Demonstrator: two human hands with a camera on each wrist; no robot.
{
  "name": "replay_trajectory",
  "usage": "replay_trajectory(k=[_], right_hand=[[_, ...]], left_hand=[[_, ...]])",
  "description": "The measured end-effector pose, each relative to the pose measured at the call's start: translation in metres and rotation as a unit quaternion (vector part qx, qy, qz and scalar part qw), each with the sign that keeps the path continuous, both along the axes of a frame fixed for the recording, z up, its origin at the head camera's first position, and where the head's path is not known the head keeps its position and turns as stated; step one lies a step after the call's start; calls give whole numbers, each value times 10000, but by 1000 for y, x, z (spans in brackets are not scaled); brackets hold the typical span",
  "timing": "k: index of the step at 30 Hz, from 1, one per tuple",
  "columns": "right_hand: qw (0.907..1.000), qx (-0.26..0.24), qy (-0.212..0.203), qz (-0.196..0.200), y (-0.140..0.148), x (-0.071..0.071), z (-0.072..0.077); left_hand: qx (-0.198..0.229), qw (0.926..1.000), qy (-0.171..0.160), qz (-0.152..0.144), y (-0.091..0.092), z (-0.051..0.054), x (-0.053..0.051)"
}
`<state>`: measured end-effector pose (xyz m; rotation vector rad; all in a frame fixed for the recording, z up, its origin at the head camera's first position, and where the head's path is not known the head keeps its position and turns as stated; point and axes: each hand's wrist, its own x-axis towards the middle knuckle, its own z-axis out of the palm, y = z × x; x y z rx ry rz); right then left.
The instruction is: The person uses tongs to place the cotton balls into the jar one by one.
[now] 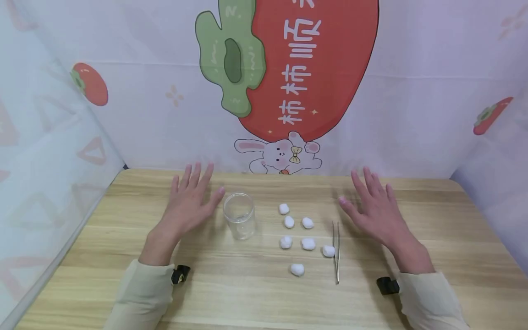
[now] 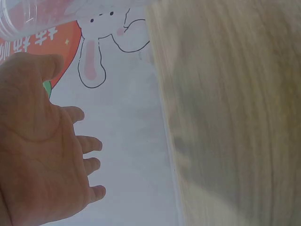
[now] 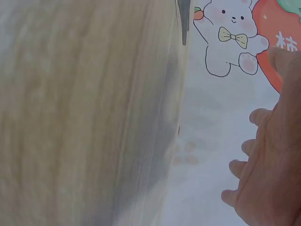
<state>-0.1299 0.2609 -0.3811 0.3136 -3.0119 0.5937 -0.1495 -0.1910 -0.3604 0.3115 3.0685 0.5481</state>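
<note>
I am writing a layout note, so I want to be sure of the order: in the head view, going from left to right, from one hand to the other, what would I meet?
Left hand → clear jar → seven white cotton balls → metal tweezers → right hand.

From above, the head view is facing forward and down across the tabletop [image 1: 231, 298] toward the printed backdrop [image 1: 136, 110]. Turned sideways, the left wrist view is looking closely past the left grip [image 2: 42, 141], the right wrist view past the right grip [image 3: 275, 155]; all three are sharing the rabbit drawing [image 1: 275, 154].
</note>
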Motion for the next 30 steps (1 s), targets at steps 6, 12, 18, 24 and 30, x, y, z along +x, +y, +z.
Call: replay_trajectory(k=[6, 12, 18, 24, 30], right_hand=[[10000, -84, 0, 35, -1, 6, -1], [9995, -134, -156, 224, -4, 14, -6], [9996, 24, -147, 257, 1, 25, -4], [9994, 162, 115, 268, -3, 35, -1], [9987, 272, 302, 322, -14, 45, 2]], left_hand=[[231, 9988, 57, -419, 8, -6, 0], [428, 9962, -6, -752, 5, -9, 3], [1062, 9853, -605, -1191, -1, -6, 12], [1470, 9696, -1131, -1594, -4, 0, 22], [1926, 9590, -1217, -1688, 0, 1, 24]])
